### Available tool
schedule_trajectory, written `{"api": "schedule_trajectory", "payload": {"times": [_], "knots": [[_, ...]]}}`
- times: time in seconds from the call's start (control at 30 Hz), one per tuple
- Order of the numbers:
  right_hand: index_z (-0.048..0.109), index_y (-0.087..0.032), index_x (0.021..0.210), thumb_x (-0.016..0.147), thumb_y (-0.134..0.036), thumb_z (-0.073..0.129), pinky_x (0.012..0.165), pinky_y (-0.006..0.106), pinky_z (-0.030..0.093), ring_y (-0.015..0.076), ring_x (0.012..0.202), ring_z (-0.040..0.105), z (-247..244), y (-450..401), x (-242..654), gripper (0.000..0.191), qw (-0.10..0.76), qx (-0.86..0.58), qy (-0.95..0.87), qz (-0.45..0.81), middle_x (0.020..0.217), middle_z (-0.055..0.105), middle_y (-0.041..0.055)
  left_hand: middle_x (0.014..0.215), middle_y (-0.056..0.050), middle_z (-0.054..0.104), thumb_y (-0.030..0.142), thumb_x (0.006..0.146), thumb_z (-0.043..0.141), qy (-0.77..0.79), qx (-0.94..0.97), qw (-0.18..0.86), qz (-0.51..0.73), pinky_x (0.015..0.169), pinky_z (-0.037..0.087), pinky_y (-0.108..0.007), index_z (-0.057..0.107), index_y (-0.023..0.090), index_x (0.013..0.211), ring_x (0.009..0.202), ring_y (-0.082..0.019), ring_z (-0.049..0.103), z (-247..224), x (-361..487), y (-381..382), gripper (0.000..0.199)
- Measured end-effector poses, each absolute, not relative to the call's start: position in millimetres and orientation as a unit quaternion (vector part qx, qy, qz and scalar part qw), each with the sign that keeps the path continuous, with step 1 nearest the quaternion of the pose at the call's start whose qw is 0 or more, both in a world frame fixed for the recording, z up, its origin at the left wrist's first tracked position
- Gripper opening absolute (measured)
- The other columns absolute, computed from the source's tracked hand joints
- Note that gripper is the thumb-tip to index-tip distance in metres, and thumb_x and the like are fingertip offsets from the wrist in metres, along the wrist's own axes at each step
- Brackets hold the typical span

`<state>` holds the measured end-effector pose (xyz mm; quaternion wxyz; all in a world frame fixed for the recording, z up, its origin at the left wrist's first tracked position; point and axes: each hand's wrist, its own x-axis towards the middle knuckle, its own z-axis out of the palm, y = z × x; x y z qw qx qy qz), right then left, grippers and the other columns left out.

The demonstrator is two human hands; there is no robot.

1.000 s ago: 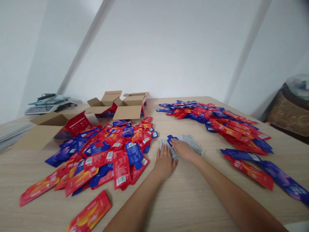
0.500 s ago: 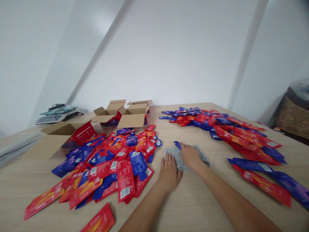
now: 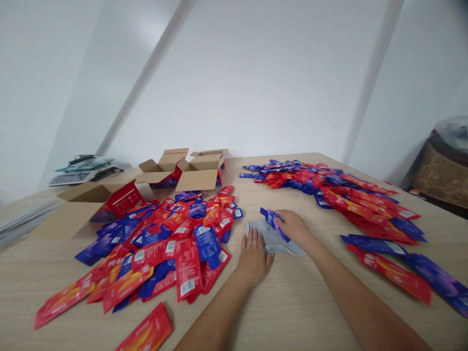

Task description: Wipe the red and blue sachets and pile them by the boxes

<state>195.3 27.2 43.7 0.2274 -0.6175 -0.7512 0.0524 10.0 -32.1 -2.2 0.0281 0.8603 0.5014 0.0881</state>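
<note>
A grey cloth [image 3: 263, 228] lies on the table in front of me. My left hand [image 3: 253, 261] rests flat with its fingers stretched over the cloth's left edge. My right hand [image 3: 295, 227] is closed on a blue sachet [image 3: 273, 223] with purple print, holding it over the cloth; the sachet's right side is hidden by the fingers. Left of my left hand spreads a pile of red and blue sachets [image 3: 188, 234]. To the right of my right hand lies another long heap of sachets [image 3: 351, 200].
Open cardboard boxes [image 3: 199, 179] stand at the back left, and a larger one [image 3: 87, 195] nearer on the left. Loose sachets [image 3: 397, 273] lie at the right and one red sachet [image 3: 148, 331] at the front. A stack of flat items [image 3: 84, 170] sits far left.
My right hand has come up off the cloth, and more of the blue sachet now shows in it. The cloth looks flatter. My left hand stays in nearly the same spot.
</note>
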Motion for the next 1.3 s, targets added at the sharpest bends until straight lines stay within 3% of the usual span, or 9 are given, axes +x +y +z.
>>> {"api": "schedule_trajectory", "payload": {"times": [0.23, 0.43, 0.53, 0.63, 0.7, 0.83, 0.97, 1.1, 1.3], "knots": [[0.049, -0.016, 0.128, 0.083, -0.017, 0.044, 0.082, 0.03, 0.042, 0.0217, 0.096, 0.061, 42, 23, 197, 0.045, 0.209, -0.683, -0.697, 0.063, 0.108, 0.066, 0.0123, 0.15, -0.021, 0.021, 0.051, 0.093, 0.02, 0.499, 0.861, 0.029, 0.093, 0.113, 0.012, -0.048, 0.029, 0.002, 0.141, 0.14, -0.029, 0.011, -2, 9, -31, 0.07], [0.043, -0.016, 0.128, 0.081, -0.027, 0.045, 0.068, 0.029, 0.046, 0.0192, 0.075, 0.063, 43, 34, 207, 0.048, 0.53, -0.608, -0.546, 0.226, 0.081, 0.067, 0.004, 0.151, -0.021, 0.019, 0.051, 0.093, 0.019, 0.497, 0.862, 0.029, 0.094, 0.113, 0.013, -0.047, 0.029, 0.001, 0.142, 0.141, -0.029, 0.011, -1, 9, -33, 0.07], [0.048, -0.015, 0.122, 0.074, -0.031, 0.054, 0.065, 0.029, 0.048, 0.0193, 0.072, 0.064, 46, 34, 200, 0.051, 0.59, -0.541, -0.467, 0.376, 0.075, 0.066, 0.0022, 0.151, -0.021, 0.02, 0.051, 0.093, 0.02, 0.499, 0.861, 0.027, 0.094, 0.112, 0.012, -0.048, 0.029, 0.001, 0.141, 0.14, -0.029, 0.012, -2, 9, -33, 0.07], [0.05, -0.014, 0.12, 0.073, -0.029, 0.054, 0.066, 0.028, 0.048, 0.0189, 0.073, 0.064, 44, 32, 194, 0.049, 0.551, -0.55, -0.482, 0.402, 0.075, 0.067, 0.0023, 0.15, -0.021, 0.02, 0.051, 0.093, 0.019, 0.5, 0.86, 0.029, 0.096, 0.112, 0.012, -0.048, 0.029, 0.001, 0.141, 0.141, -0.029, 0.011, -2, 9, -32, 0.07], [0.051, -0.016, 0.119, 0.077, -0.025, 0.05, 0.069, 0.029, 0.048, 0.0185, 0.075, 0.065, 40, 30, 192, 0.043, 0.46, -0.589, -0.553, 0.368, 0.079, 0.068, 0.003, 0.151, -0.02, 0.02, 0.052, 0.093, 0.019, 0.501, 0.86, 0.032, 0.093, 0.112, 0.012, -0.048, 0.028, 0.002, 0.142, 0.141, -0.029, 0.011, -2, 10, -32, 0.071], [0.06, -0.016, 0.107, 0.078, -0.023, 0.054, 0.087, 0.033, 0.041, 0.0231, 0.099, 0.059, 38, 22, 189, 0.031, 0.213, -0.653, -0.713, 0.14, 0.099, 0.067, 0.0112, 0.151, -0.02, 0.021, 0.052, 0.092, 0.021, 0.504, 0.858, 0.038, 0.089, 0.112, 0.011, -0.048, 0.026, 0.001, 0.143, 0.141, -0.029, 0.01, 0, 11, -31, 0.072], [0.063, -0.018, 0.101, 0.081, -0.03, 0.055, 0.088, 0.033, 0.038, 0.0244, 0.101, 0.057, 44, 8, 178, 0.025, 0.107, -0.621, -0.774, 0.063, 0.106, 0.063, 0.0128, 0.151, -0.02, 0.019, 0.052, 0.092, 0.021, 0.505, 0.858, 0.038, 0.086, 0.113, 0.01, -0.048, 0.026, 0.001, 0.143, 0.141, -0.029, 0.008, 1, 11, -32, 0.072], [0.062, -0.018, 0.102, 0.08, -0.03, 0.059, 0.086, 0.034, 0.038, 0.0254, 0.099, 0.055, 40, 5, 167, 0.026, 0.086, -0.618, -0.779, 0.055, 0.108, 0.058, 0.014, 0.151, -0.02, 0.02, 0.051, 0.092, 0.022, 0.502, 0.86, 0.037, 0.083, 0.112, 0.011, -0.048, 0.026, 0.001, 0.142, 0.141, -0.029, 0.009, 2, 11, -32, 0.071], [0.061, -0.021, 0.1, 0.078, -0.022, 0.06, 0.094, 0.033, 0.034, 0.0206, 0.105, 0.05, 22, 36, 175, 0.022, 0.169, -0.599, -0.774, 0.113, 0.108, 0.056, 0.0075, 0.15, -0.021, 0.023, 0.05, 0.094, 0.02, 0.504, 0.858, 0.031, 0.09, 0.113, 0.011, -0.048, 0.028, 0.001, 0.141, 0.141, -0.029, 0.011, 3, 12, -35, 0.069]]}}
